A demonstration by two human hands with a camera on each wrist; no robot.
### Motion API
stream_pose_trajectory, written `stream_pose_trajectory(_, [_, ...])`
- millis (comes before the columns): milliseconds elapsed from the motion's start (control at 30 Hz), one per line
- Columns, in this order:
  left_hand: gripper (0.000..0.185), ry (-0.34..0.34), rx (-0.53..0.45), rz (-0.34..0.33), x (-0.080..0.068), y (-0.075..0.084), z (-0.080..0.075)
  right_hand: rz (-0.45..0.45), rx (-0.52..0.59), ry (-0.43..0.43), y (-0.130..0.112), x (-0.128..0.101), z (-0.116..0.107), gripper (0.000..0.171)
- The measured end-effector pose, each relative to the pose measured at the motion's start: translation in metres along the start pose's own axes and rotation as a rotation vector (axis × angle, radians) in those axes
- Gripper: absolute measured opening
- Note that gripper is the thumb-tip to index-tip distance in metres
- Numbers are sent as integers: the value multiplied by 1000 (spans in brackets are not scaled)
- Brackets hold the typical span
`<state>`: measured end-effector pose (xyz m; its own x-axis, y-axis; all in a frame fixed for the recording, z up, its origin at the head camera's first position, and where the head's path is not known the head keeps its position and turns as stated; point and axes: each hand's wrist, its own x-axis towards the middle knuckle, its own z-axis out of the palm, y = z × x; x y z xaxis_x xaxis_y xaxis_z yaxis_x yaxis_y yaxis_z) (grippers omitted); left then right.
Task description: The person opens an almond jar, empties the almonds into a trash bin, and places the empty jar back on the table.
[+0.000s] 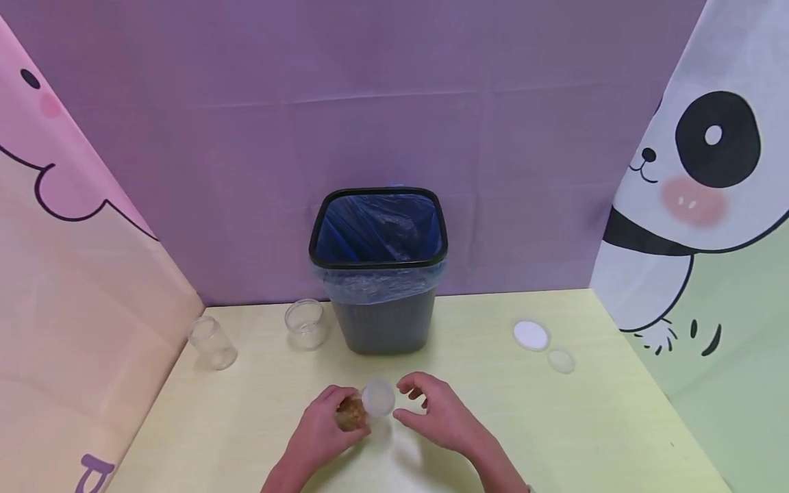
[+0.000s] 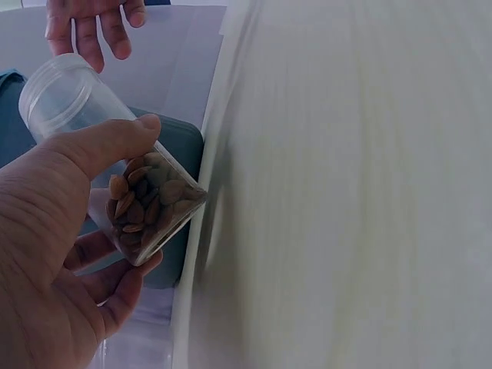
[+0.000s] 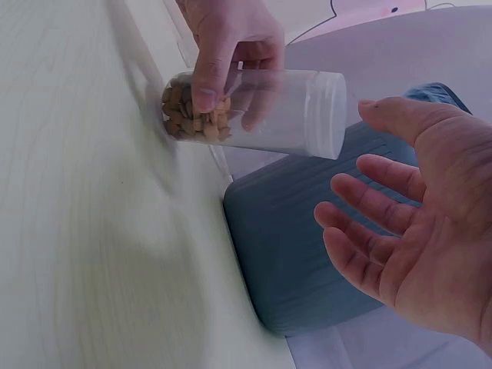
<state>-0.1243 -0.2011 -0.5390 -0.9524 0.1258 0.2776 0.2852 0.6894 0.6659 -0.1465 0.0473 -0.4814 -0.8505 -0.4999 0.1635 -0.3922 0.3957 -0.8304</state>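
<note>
Left hand (image 1: 327,418) partly hides the seed jar (image 1: 364,405).

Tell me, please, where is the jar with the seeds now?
In the head view the jar with seeds is near the front middle of the table, held by the left hand, with the right hand beside its lid and the bin behind.

Clear plastic jar (image 1: 364,405), lid on, tipped on its side above the table at 6 o'clock from the bin, capped end toward 3 o'clock, brown seeds (image 2: 146,206) heaped at its base toward 9 o'clock.
</note>
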Motion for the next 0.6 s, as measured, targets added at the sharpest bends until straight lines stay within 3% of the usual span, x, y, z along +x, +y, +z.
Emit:
stream_pose_trajectory(333, [55, -18, 75, 40, 3, 9, -2, -17, 19, -17, 0, 0, 5, 42])
stream_pose_trajectory(600, [54, -55, 149, 78, 6, 18, -4, 5, -150, 59, -4, 0, 10, 60])
